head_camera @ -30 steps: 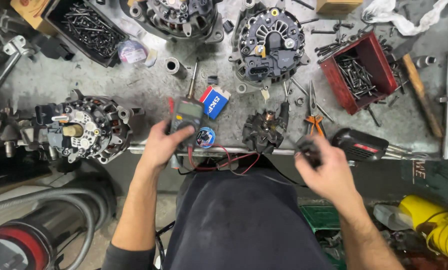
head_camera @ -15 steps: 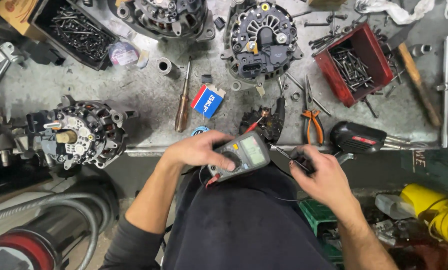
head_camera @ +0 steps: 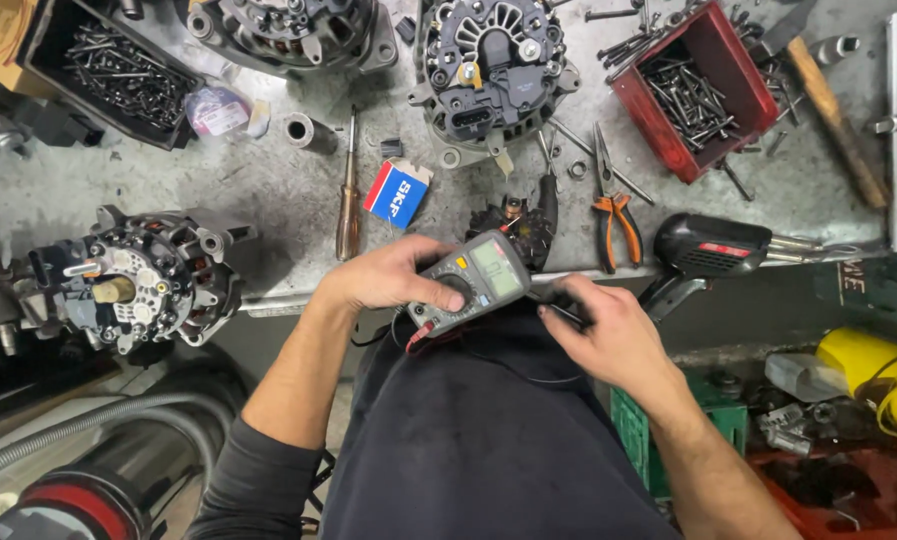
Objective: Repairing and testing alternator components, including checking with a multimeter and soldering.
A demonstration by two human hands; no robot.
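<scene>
The left hand (head_camera: 383, 278) is closed around a grey digital multimeter (head_camera: 468, 282), thumb resting on or beside its rotary dial, display facing up; the meter is held in the air at the near edge of the tabletop (head_camera: 268, 190), over the person's dark apron, not resting on the metal surface. The right hand (head_camera: 608, 335) is closed around a thin dark item, apparently a test probe (head_camera: 558, 312); its tip is too small to make out; red and black leads (head_camera: 433, 338) trail from beneath the meter across the lap.

Just beyond the meter a small dark alternator part (head_camera: 513, 225) lies on the tabletop, with orange-handled pliers (head_camera: 613, 205) beside it and a wooden-handled screwdriver (head_camera: 348, 195) and a small blue, red and white box (head_camera: 396, 193) to the left; a black soldering gun (head_camera: 713, 245) sits at the tabletop edge near the right hand. Further off stand three alternators, one at the left (head_camera: 133, 285), one at upper centre (head_camera: 488, 70), one at the top edge (head_camera: 283, 30); a red tray of bolts (head_camera: 703, 85) lies upper right.

Risks, as judged: the meter is unsupported, so a slackened grip would drop it to the floor; the loose leads could snag on the tabletop edge or the pliers and jerk the probe off its contact; the thumb at the dial could shift the range unnoticed and give a false reading.
</scene>
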